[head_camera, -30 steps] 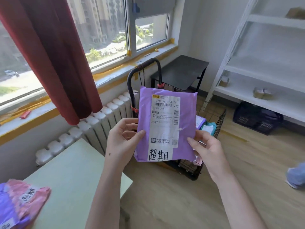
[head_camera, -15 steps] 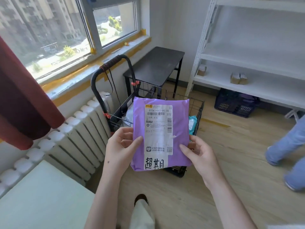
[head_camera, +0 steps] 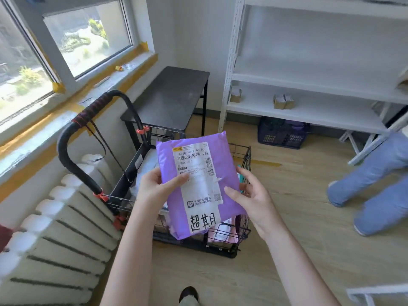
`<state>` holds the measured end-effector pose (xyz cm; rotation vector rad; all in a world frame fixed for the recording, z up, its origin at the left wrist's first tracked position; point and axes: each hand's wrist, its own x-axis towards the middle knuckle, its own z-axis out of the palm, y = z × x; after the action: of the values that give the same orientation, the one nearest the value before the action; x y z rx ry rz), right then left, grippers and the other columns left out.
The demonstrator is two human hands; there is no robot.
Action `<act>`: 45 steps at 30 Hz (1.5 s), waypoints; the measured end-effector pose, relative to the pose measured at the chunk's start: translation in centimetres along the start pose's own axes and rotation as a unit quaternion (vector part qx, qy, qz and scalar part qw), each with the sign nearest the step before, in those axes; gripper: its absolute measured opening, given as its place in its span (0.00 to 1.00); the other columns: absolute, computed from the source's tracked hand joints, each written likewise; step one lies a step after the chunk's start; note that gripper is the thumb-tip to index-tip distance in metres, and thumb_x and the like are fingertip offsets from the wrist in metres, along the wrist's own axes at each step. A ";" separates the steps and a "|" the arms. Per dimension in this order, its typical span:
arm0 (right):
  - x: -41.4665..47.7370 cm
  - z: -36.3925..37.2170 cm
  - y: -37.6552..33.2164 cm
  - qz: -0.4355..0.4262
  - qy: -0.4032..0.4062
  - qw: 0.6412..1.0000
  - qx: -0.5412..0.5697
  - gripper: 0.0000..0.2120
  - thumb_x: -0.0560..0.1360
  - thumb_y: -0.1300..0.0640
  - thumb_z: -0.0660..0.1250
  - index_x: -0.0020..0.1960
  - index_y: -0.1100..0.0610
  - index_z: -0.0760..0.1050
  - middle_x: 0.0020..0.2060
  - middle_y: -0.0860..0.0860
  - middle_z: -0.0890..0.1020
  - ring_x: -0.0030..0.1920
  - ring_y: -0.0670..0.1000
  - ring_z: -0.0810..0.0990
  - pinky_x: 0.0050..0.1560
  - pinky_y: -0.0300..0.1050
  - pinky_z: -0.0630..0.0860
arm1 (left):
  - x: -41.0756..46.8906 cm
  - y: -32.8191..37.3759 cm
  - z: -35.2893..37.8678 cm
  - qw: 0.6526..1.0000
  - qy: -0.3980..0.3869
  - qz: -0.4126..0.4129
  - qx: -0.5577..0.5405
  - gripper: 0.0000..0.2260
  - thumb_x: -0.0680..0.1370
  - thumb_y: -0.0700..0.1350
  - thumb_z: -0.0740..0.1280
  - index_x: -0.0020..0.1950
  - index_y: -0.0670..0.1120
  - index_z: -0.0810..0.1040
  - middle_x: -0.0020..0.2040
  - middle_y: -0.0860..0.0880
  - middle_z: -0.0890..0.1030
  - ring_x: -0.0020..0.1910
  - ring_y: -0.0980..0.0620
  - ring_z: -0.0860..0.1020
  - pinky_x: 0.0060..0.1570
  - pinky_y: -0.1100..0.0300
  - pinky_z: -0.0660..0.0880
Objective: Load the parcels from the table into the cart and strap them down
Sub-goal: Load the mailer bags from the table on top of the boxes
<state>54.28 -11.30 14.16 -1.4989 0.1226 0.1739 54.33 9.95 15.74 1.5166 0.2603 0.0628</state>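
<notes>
Clearly both hands had the parcel. Left hand (head_camera: 154,188) pinched the purple mailer (head_camera: 196,186) at its left edge, thumb flat across the front by the white shipping label (head_camera: 198,184), fingers curled behind. Right hand (head_camera: 249,195) cupped the right edge, thumb laid on the front, fingers mostly hidden behind the bag. Mailer was held upright, tilted a little, in the air over the wire cart (head_camera: 245,226), not touching it as far as could be told.

Handling, as a guess: soft poly bag, puffed and rounded at the edges, so likely light with something pliable inside. Film looked glossy, probably slick; edge pinches could slide. Better hold seemed the two long sides with thumbs on the paper label, which should give more friction. Nothing suggested it was fragile.

Cart basket below already held other parcels, pink (head_camera: 223,233) and white (head_camera: 150,164) ones showing through the mesh. Black looped handle (head_camera: 72,140) stood at the cart's left, by the white radiator (head_camera: 55,239). Strap not clearly seen. Another person's blue trouser legs (head_camera: 375,180) stood well apart at right.
</notes>
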 end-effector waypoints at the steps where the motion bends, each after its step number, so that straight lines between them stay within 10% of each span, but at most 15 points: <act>1: 1.0 0.3 0.1 0.009 0.010 1.000 0.025 0.25 0.65 0.57 0.77 0.58 0.39 0.75 0.52 0.57 0.81 0.54 0.57 0.81 0.55 0.57 0.79 | 1.1 -0.4 0.0 1.000 -0.005 -0.012 -0.014 0.13 0.67 0.42 0.77 0.50 0.44 0.82 0.46 0.48 0.86 0.46 0.47 0.84 0.45 0.51 0.81; 5: 4.3 0.7 0.9 0.083 0.030 0.980 0.176 0.33 0.61 0.56 0.75 0.66 0.53 0.72 0.52 0.60 0.82 0.43 0.52 0.83 0.43 0.47 0.80 | 4.9 -2.4 0.8 0.996 0.022 -0.057 -0.068 0.16 0.63 0.43 0.78 0.49 0.43 0.82 0.47 0.45 0.85 0.48 0.43 0.83 0.50 0.47 0.79; 10: 7.7 0.2 2.4 0.175 0.030 0.949 0.260 0.20 0.63 0.59 0.73 0.53 0.56 0.75 0.39 0.55 0.82 0.35 0.52 0.80 0.34 0.43 0.80 | 8.7 -4.7 3.3 0.978 0.101 -0.104 -0.153 0.09 0.72 0.36 0.73 0.51 0.41 0.81 0.46 0.46 0.85 0.44 0.47 0.83 0.41 0.56 0.81; 22: 18.2 -1.7 5.0 0.248 0.060 0.953 0.163 0.04 0.73 0.66 0.70 0.44 0.58 0.79 0.35 0.53 0.83 0.31 0.49 0.79 0.29 0.39 0.73 | 14.6 -8.0 8.8 0.956 0.207 -0.148 -0.149 0.17 0.66 0.43 0.79 0.52 0.43 0.81 0.47 0.46 0.85 0.48 0.43 0.83 0.50 0.47 0.79; 28: 21.9 -3.2 7.2 0.239 0.028 0.968 0.066 0.04 0.74 0.66 0.70 0.46 0.59 0.79 0.39 0.54 0.84 0.35 0.51 0.82 0.36 0.45 0.80 | 16.5 -9.4 7.2 0.939 0.321 -0.125 0.004 0.31 0.68 0.46 0.78 0.67 0.49 0.69 0.57 0.50 0.74 0.46 0.54 0.77 0.35 0.69 0.74; 33: 23.5 -3.4 11.5 0.227 0.004 0.973 -0.040 0.06 0.73 0.67 0.71 0.51 0.64 0.78 0.39 0.52 0.84 0.37 0.49 0.81 0.39 0.41 0.79 | 19.0 -13.9 3.6 0.941 0.173 -0.112 0.269 0.26 0.68 0.48 0.78 0.63 0.47 0.75 0.60 0.51 0.78 0.57 0.53 0.74 0.57 0.57 0.71; 41: 24.2 -1.3 22.7 0.286 0.019 0.942 -0.173 0.11 0.70 0.65 0.74 0.41 0.52 0.75 0.43 0.55 0.84 0.44 0.54 0.83 0.52 0.54 0.80 | 22.5 -23.4 0.9 0.864 0.011 -0.341 0.369 0.29 0.67 0.46 0.78 0.65 0.44 0.73 0.58 0.44 0.79 0.56 0.46 0.77 0.52 0.55 0.74; 45: 23.7 0.1 28.9 0.307 0.030 0.922 -0.234 0.11 0.72 0.63 0.72 0.38 0.50 0.74 0.39 0.52 0.83 0.44 0.55 0.82 0.51 0.54 0.79 | 23.8 -28.4 -0.1 0.825 -0.029 -0.389 0.409 0.15 0.67 0.44 0.77 0.46 0.44 0.74 0.41 0.50 0.76 0.47 0.46 0.76 0.46 0.55 0.74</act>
<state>72.07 -8.42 -18.61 -1.9044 0.6408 0.7016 73.98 13.19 -15.52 2.1336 0.9287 -0.8490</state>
